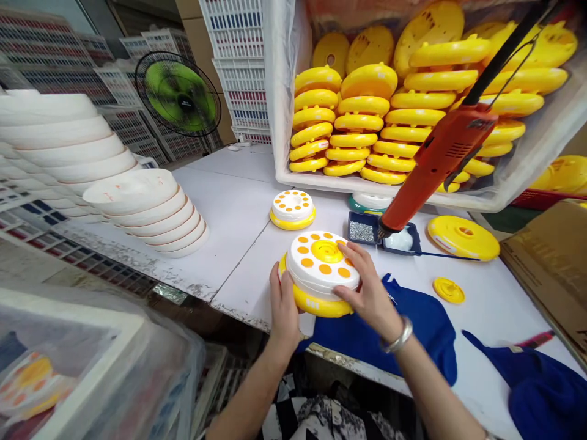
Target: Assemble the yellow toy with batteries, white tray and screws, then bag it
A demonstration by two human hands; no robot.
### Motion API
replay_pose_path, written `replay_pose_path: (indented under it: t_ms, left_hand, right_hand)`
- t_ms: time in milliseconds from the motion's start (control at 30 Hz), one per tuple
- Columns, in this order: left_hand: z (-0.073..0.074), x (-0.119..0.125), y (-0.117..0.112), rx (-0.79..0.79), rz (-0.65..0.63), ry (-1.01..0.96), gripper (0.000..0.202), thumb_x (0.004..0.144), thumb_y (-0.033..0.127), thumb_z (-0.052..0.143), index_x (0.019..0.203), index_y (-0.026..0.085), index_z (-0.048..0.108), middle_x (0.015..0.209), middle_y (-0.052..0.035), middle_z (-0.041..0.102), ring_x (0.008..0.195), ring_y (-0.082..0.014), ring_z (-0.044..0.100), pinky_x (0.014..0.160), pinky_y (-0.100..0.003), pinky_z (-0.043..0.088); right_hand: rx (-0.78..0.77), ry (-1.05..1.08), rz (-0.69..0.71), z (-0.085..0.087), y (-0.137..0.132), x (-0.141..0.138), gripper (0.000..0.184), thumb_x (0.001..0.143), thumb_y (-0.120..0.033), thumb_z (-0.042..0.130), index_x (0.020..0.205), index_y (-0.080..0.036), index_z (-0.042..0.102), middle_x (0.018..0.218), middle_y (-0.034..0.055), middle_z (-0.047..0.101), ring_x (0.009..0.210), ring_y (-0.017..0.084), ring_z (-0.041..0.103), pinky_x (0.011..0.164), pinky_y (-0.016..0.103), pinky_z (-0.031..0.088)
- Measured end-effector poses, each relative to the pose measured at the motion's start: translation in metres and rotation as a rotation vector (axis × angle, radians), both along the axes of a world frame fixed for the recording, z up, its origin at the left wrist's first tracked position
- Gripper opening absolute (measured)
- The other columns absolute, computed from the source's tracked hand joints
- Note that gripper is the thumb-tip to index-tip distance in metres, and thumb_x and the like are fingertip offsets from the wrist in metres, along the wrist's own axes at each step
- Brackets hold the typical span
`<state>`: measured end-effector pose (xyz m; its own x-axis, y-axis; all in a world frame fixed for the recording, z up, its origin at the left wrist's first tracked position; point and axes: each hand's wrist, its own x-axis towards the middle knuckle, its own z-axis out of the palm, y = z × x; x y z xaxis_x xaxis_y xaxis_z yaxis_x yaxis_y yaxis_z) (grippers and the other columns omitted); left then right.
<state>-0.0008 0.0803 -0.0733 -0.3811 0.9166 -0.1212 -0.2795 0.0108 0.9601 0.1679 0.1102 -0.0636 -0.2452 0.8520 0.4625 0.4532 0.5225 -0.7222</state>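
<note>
I have the round white-and-yellow plastic piece [318, 269] gripped in both hands near the front edge of the white table [238, 214]. My left hand [283, 311] curls around its yellow rim, while my right hand [369, 287] presses across the orange-dotted top, fingers spread. An even two-sided hold works best here, keeping the piece level. At 12 o'clock from it sits a smaller dotted piece [292, 209]; at 1 o'clock, an orange gun-shaped tool [440, 165] points into a blue tray [383, 232]; at 10 o'clock stand stacked white discs [147, 208]
</note>
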Motion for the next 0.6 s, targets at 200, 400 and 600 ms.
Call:
replay_pose_path:
  t_ms: [200,400,600]
  left_hand:
    - [0.01,-0.029,0.005,0.034,-0.058,0.1,0.056,0.092,0.049,0.051,0.14,0.023,0.041,0.143,-0.0081,0.047,0.128,-0.0249,0.046,0.1,-0.035,0.045]
    - [0.022,-0.045,0.006,-0.088,-0.334,-0.191,0.048,0.087,0.046,0.057,0.123,0.014,0.059,0.128,-0.0121,0.061,0.118,-0.0292,0.055,0.096,-0.04,0.048]
    - [-0.009,-0.01,0.003,0.124,0.073,0.356,0.057,0.094,0.048,0.045,0.142,0.018,0.036,0.149,-0.011,0.037,0.136,-0.024,0.035,0.113,-0.037,0.03]
  right_hand:
    - [-0.042,0.018,0.084,0.01,-0.013,0.008,0.071,0.087,-0.059,0.052,0.147,-0.029,0.03,0.151,0.0098,0.032,0.142,0.029,0.026,0.115,0.053,0.025]
    - [-0.068,-0.099,0.471,0.024,0.018,0.035,0.087,0.076,-0.075,0.052,0.146,-0.026,0.036,0.151,0.0103,0.033,0.142,0.03,0.026,0.117,0.049,0.022]
    - [0.001,0.042,-0.145,-0.01,-0.024,-0.027,0.066,0.085,-0.054,0.058,0.141,-0.026,0.041,0.151,0.0131,0.03,0.141,0.032,0.026,0.114,0.058,0.024]
